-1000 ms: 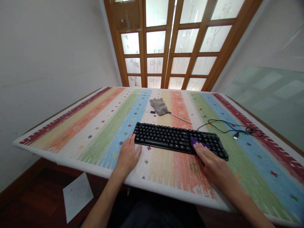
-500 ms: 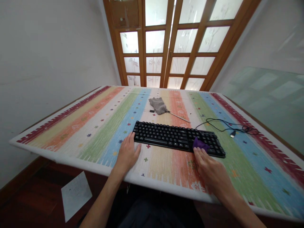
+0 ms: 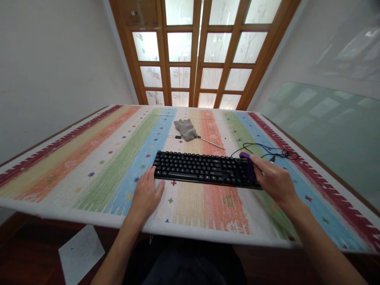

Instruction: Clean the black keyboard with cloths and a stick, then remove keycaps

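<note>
A black keyboard lies across the patterned tablecloth in front of me. My left hand holds its left front corner, fingers along the side and thumb near the front edge. In my right hand is a bunched purple cloth, pinched between thumb and fingers. That cloth rests on the number-pad end of the keyboard, with one part reaching up over the back edge. Cloth and hand hide the right end of the keys.
Behind the keyboard lie a grey cloth, a thin stick and a small black object. A coiled black cable with a USB plug sits at the back right. A pale sheet is below the table's front left.
My right hand has moved the purple cloth from the front of the number pad toward its back right edge. My left hand stays at the keyboard's corner. The view has shifted slightly right.
</note>
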Demonstrator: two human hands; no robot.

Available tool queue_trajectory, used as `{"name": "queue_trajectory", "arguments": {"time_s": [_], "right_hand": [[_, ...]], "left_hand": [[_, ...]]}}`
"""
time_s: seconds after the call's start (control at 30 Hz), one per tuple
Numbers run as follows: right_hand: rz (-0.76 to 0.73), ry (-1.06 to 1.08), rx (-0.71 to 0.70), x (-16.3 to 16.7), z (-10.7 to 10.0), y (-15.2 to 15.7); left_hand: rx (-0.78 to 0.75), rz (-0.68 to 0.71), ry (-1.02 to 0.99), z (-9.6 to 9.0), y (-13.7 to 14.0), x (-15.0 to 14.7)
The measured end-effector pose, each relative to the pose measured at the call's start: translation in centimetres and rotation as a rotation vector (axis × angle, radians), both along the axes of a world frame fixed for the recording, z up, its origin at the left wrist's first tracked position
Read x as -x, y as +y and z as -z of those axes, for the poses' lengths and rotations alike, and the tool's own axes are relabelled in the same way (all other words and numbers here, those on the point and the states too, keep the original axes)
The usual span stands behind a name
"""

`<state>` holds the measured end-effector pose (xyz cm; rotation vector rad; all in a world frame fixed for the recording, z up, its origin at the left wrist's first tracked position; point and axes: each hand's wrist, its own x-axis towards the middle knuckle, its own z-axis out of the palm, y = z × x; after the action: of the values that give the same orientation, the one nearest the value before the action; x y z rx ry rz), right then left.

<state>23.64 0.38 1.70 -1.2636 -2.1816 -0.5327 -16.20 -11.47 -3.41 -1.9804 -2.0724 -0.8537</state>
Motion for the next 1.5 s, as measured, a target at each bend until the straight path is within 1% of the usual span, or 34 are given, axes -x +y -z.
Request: {"name": "queue_trajectory", "arguments": {"time_s": [0.1,0.17,0.27,0.43,0.5,0.7,0.8,0.93,1.07,1.23,1.3,1.5], "right_hand": [[-0.173,-0.051,0.128,0.2,1.7,1.7],[-0.226,-0.079,0.185,0.4,2.6,2.2],[-0.2,-0.116,0.208,0.6,2.7,2.1],[-0.144,-0.25,0.205,1.4,1.1,0.4],[-0.14,-0.293,0.185,1.7,0.9,-0.6],[-0.115,-0.345,0.075,1.7,2.1,-3.6],[-0.101,-0.358,0.065,1.8,2.4,-4.4],[-0.065,-0.382,0.087,2.2,2.5,-5.3],[-0.063,-0.33,0.101,2.0,3.1,-6.3],[-0.178,-0.167,0.171,0.2,3.5,-6.5],[-0.192,-0.129,0.192,-0.4,3.5,-6.4],[-0.203,-0.128,0.206,-0.7,3.4,-5.4]], "left_hand": [[-0.001,-0.005,0.005,0.1,0.0,0.1],[0.004,-0.008,0.008,0.1,0.1,0.1],[0.003,-0.01,0.008,0.0,0.1,0.0],[-0.001,-0.012,-0.003,0.0,0.1,0.0],[-0.002,-0.008,-0.004,0.0,0.1,0.1],[-0.014,0.001,-0.006,0.2,0.1,0.2],[-0.01,0.0,-0.012,0.3,0.1,0.2],[-0.016,-0.004,-0.02,0.2,0.1,0.1],[-0.02,0.009,-0.015,0.1,0.1,0.2],[-0.021,0.016,-0.01,0.1,0.1,0.2],[-0.018,0.015,-0.004,0.1,0.1,0.2],[-0.013,0.016,0.008,0.0,0.1,0.1]]}}
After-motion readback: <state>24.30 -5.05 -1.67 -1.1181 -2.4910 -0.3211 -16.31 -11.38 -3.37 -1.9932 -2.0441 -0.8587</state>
